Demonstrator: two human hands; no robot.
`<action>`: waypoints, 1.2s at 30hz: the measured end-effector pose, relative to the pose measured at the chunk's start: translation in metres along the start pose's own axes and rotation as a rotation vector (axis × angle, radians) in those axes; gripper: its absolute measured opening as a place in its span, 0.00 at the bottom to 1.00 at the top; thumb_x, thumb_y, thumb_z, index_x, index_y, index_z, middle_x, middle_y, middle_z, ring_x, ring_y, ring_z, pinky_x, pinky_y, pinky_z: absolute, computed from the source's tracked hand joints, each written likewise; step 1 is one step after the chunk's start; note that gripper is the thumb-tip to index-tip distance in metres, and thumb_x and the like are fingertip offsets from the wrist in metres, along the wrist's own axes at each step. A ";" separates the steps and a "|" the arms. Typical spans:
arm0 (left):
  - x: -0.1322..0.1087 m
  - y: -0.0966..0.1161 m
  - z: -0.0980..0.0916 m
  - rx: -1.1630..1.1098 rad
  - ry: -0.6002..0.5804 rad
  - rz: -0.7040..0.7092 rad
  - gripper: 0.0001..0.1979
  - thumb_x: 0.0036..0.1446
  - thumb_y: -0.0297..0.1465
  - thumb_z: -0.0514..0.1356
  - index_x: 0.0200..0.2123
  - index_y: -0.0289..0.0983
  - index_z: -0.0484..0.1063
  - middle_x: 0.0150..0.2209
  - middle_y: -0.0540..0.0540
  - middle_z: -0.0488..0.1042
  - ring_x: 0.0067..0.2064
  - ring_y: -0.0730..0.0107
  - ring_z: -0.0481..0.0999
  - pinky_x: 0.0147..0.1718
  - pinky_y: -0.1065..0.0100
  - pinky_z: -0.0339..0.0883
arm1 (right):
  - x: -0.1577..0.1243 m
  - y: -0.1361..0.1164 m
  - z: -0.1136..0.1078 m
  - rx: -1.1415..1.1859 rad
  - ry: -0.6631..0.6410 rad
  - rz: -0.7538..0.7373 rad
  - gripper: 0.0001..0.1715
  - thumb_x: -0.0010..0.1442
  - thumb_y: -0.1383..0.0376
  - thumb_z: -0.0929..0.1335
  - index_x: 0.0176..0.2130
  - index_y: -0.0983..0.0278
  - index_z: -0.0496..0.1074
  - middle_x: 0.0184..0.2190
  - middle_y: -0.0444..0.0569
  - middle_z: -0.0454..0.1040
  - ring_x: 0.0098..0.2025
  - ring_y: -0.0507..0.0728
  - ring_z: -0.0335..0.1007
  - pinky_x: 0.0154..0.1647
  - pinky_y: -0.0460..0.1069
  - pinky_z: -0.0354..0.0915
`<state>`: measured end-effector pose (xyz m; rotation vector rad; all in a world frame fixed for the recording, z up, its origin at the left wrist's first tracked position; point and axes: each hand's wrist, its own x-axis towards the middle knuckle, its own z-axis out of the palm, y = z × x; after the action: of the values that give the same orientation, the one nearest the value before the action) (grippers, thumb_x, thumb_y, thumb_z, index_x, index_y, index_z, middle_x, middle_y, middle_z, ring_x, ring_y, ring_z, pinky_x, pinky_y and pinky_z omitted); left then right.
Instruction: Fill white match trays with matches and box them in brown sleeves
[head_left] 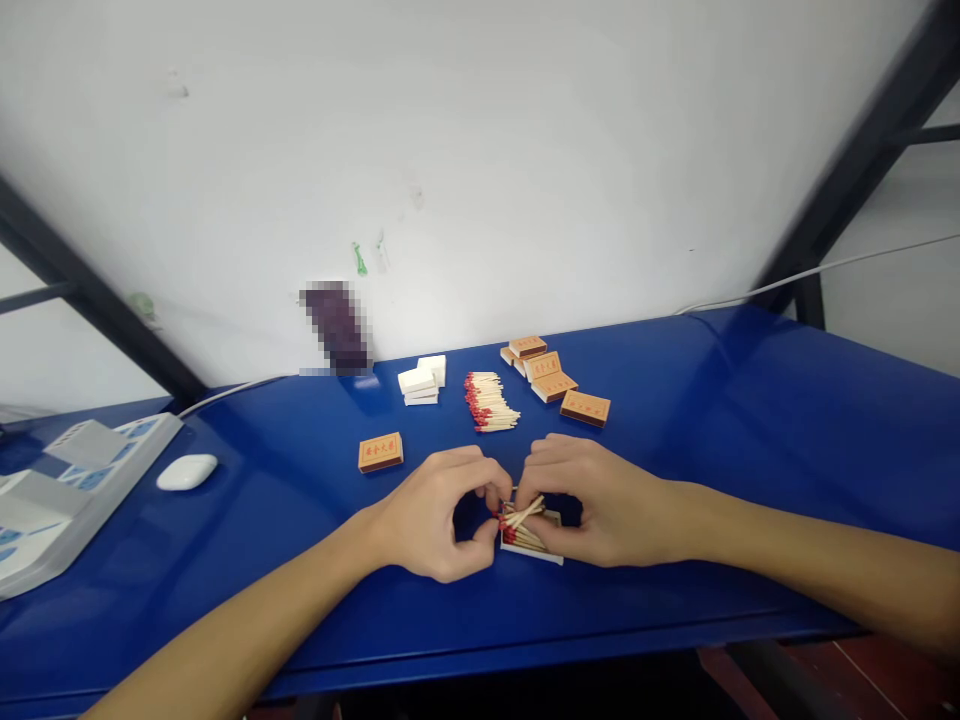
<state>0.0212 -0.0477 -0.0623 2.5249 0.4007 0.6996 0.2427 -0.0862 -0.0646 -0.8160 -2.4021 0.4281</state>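
A white matchbox tray (532, 552) holding red-tipped matches (525, 535) lies near the table's front edge. My left hand (450, 510) is curled around the left end of the tray, thumb and fingertips beside the match heads. From the other side, my right hand (592, 500) pinches several matches, which lie crosswise over those in the tray. Its fingers hide the tray's far right part. Beyond my hands, a pile of loose matches (489, 402) lies with most red heads to the left.
Orange matchbox sleeves (544, 367) are heaped behind on the right, with one box (585, 408) nearer. White trays (421, 380) are stacked left of the loose matches. Another orange matchbox (380, 452) lies by my left wrist. Farther left are a white case (187, 472) and a plastic organizer (97, 510).
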 end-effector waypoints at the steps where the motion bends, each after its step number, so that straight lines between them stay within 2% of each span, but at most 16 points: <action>1: 0.000 0.000 0.000 0.001 0.000 0.001 0.10 0.45 0.23 0.57 0.34 0.37 0.67 0.31 0.50 0.70 0.32 0.72 0.68 0.34 0.69 0.65 | 0.000 0.001 0.001 -0.024 0.001 -0.023 0.09 0.61 0.64 0.68 0.29 0.64 0.73 0.23 0.42 0.69 0.27 0.51 0.61 0.35 0.48 0.56; 9: 0.001 -0.002 0.002 0.020 -0.006 0.008 0.10 0.45 0.22 0.56 0.34 0.37 0.67 0.31 0.50 0.70 0.32 0.72 0.69 0.33 0.70 0.65 | -0.001 0.007 0.003 -0.146 0.000 -0.109 0.12 0.62 0.62 0.68 0.28 0.64 0.71 0.21 0.40 0.66 0.24 0.50 0.56 0.33 0.50 0.52; 15: 0.001 -0.002 0.002 0.039 -0.006 0.006 0.09 0.46 0.22 0.56 0.33 0.37 0.67 0.30 0.50 0.70 0.31 0.72 0.68 0.32 0.70 0.65 | -0.002 0.004 -0.004 -0.189 -0.108 -0.095 0.06 0.56 0.62 0.68 0.32 0.63 0.70 0.25 0.42 0.66 0.26 0.52 0.57 0.33 0.50 0.51; 22: 0.002 0.000 0.001 0.049 -0.019 0.011 0.05 0.53 0.22 0.57 0.32 0.37 0.68 0.30 0.50 0.71 0.31 0.73 0.69 0.33 0.70 0.65 | -0.003 0.004 -0.004 -0.212 -0.205 -0.097 0.15 0.50 0.57 0.70 0.36 0.63 0.69 0.28 0.43 0.68 0.29 0.54 0.61 0.34 0.50 0.52; 29: 0.001 -0.003 0.003 0.058 -0.014 -0.023 0.03 0.56 0.24 0.58 0.33 0.37 0.69 0.30 0.51 0.71 0.32 0.74 0.70 0.34 0.71 0.64 | -0.003 0.007 -0.003 -0.162 -0.179 -0.101 0.09 0.51 0.66 0.69 0.36 0.63 0.71 0.30 0.45 0.71 0.31 0.54 0.63 0.37 0.50 0.56; 36: 0.003 -0.010 0.001 0.193 0.022 -0.120 0.04 0.60 0.25 0.54 0.35 0.38 0.67 0.30 0.51 0.70 0.33 0.71 0.68 0.34 0.69 0.62 | -0.001 0.008 -0.003 -0.162 -0.162 -0.115 0.11 0.53 0.71 0.67 0.39 0.62 0.73 0.32 0.47 0.74 0.35 0.56 0.65 0.40 0.51 0.60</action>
<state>0.0231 -0.0384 -0.0672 2.6480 0.6498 0.6716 0.2483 -0.0801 -0.0664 -0.7319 -2.6466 0.2661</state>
